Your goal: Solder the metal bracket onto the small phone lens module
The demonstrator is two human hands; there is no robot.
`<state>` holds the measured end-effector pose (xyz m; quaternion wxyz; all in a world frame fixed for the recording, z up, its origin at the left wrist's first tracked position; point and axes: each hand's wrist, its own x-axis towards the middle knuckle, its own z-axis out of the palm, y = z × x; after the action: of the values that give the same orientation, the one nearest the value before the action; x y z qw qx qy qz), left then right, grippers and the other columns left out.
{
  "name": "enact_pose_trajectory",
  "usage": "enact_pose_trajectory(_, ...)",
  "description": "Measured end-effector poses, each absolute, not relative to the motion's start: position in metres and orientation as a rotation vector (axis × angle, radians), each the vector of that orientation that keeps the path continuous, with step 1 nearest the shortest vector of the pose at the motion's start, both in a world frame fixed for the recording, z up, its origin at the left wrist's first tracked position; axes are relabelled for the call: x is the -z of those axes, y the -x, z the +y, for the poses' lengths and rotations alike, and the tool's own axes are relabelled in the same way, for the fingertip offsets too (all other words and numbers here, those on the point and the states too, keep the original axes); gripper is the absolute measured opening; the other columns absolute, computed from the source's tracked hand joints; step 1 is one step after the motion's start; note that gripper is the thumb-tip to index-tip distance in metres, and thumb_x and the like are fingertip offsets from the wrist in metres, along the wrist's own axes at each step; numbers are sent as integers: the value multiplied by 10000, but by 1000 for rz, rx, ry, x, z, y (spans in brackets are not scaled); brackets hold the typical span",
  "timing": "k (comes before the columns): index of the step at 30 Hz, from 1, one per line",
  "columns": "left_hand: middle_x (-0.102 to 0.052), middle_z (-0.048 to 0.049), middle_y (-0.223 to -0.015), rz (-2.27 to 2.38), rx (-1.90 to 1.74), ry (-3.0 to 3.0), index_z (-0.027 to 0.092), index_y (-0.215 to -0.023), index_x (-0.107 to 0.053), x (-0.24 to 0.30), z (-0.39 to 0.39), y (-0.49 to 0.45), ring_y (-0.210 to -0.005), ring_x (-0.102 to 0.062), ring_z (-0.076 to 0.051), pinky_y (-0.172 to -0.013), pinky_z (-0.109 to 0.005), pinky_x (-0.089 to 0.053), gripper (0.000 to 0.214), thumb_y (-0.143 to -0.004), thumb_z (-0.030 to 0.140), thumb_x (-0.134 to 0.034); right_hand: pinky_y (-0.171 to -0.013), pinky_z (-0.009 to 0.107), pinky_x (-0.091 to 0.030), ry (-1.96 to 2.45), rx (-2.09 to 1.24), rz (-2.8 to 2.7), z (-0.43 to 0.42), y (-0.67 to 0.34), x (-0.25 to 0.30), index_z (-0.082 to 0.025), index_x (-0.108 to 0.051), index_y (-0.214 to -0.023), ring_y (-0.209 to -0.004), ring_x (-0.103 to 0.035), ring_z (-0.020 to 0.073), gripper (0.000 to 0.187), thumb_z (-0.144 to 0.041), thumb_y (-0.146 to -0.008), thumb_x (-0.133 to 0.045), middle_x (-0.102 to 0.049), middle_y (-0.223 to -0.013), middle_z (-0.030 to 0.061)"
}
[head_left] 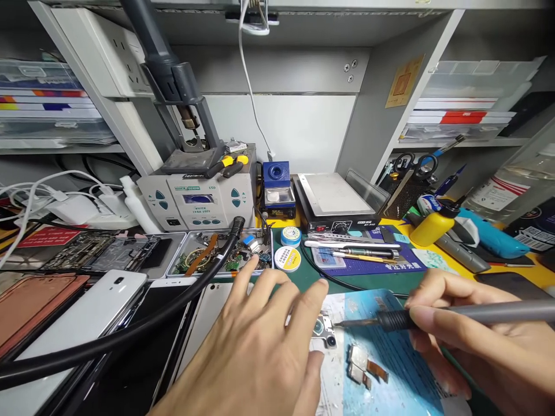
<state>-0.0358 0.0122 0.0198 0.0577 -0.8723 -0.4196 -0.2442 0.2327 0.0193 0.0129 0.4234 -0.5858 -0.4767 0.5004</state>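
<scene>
My right hand (472, 335) grips a soldering iron (392, 319) like a pen, its tip pointing left. The tip is at the edge of a small metal phone part (325, 334) with a round lens-like opening, though I cannot tell whether they touch. My left hand (260, 346) stretches over the mat with its fingers apart, and it partly hides the metal part. Just below the iron, small camera modules (359, 365) with brown flex tails lie on a blue and white printed sheet (381, 381).
Several phones (99, 323) lie at the left under a thick black hose (173, 312). Behind my left hand stands a tray of circuit boards (234, 254). A hot air station (197, 199), a hot plate (338, 196) and a yellow bottle (433, 225) stand further back.
</scene>
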Motion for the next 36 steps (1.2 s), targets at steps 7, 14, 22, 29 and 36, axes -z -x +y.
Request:
enact_pose_trajectory(7, -709, -84, -977, -1209, 835, 2589, 134, -1208, -658, -12, 17, 32, -974, -652, -283, -1026, -623, -509, 355, -929, 299, -514, -251, 165, -368, 1411, -1394, -1012, 26, -229, -17, -213, -671, -598, -320, -524, 133, 331, -473, -671, -862, -549, -492, -6)
enact_pose_trajectory(14, -653, -54, -929, -1361, 734, 2636, 198, -875, -704, -16, 16, 29, -987, -612, -260, -1125, -625, -400, 210, -935, 341, -563, -218, 176, -374, 1487, -1382, -994, 27, -225, -21, -212, -719, -618, -290, -508, 132, 341, -506, -613, -893, -594, -508, 14)
enact_pose_trajectory(22, -632, -53, -881, -1339, 733, 2616, 194, -818, -684, -11, 16, 28, -951, -611, -239, -1131, -634, -379, 240, -958, 281, -508, -214, 191, -375, 1541, -1376, -981, 27, -222, -22, -208, -714, -614, -293, -502, 137, 354, -507, -589, -904, -599, -509, 20)
enact_pose_trajectory(29, -645, -57, -838, -1284, 779, 2594, 196, -775, -682, -9, 17, 28, -880, -627, -247, -1058, -670, -437, 247, -935, 279, -514, -236, 174, -369, 1520, -1412, -998, 27, -224, -21, -207, -711, -607, -299, -493, 127, 364, -520, -611, -897, -560, -455, 5)
enact_pose_trajectory(36, -662, -64, -892, -1277, 724, 2604, 187, -825, -698, -8, 15, 30, -939, -626, -248, -1082, -640, -430, 240, -955, 275, -516, -254, 186, -394, 1519, -1463, -981, 29, -226, -20, -215, -713, -650, -339, -530, 143, 344, -507, -633, -895, -594, -519, 7)
